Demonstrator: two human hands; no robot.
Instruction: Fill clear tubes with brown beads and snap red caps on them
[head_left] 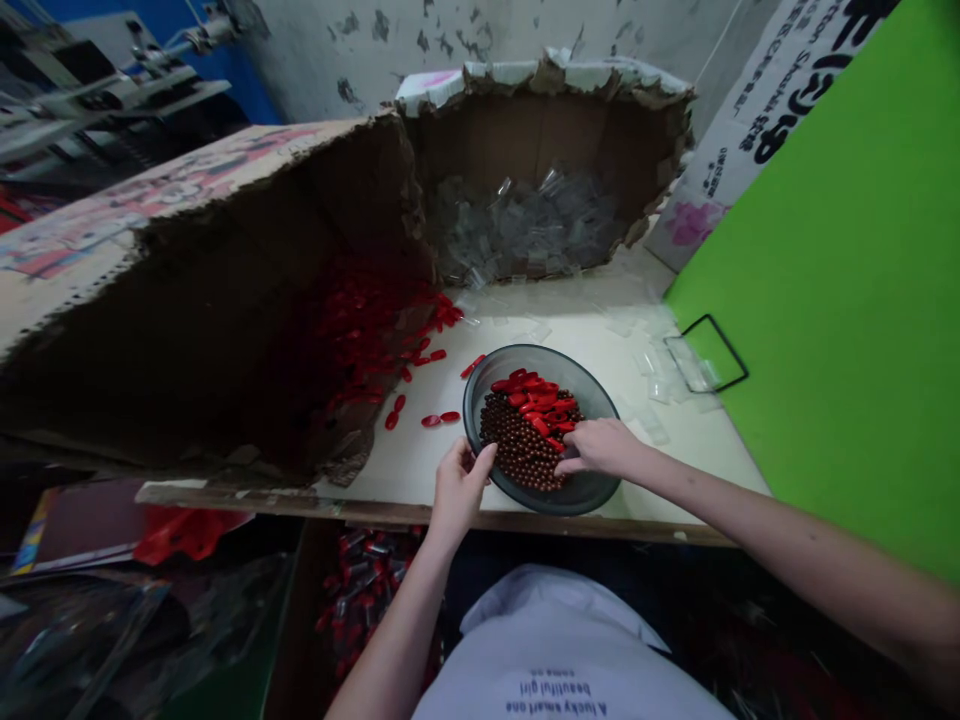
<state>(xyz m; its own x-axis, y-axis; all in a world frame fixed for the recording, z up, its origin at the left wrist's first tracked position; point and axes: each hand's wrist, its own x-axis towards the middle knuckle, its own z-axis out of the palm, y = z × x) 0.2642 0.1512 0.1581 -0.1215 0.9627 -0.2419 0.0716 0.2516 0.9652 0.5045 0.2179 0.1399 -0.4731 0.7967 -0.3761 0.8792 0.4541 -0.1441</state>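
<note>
A grey round bowl [592, 380] stands near the front edge of the white worktop. Small brown beads [525, 450] fill its lower part, with red oval plastic pieces [536, 395] heaped at the back. My left hand [460, 488] grips the bowl's left rim, thumb on top and the other fingers partly hidden. Inside the bowl, my right hand [600, 447] reaches in from the right. Its thumb and forefinger are apart over the beads, close to the red pieces; nothing shows between them.
Left, a torn cardboard box [225, 290] spills red pieces [375, 330] onto the worktop [420, 480]. Behind, another cut box [480, 140] holds clear plastic pieces [525, 220]. A green panel [847, 280] with a black wire handle [720, 350] bounds the right. Below sit red-and-clear items [360, 590].
</note>
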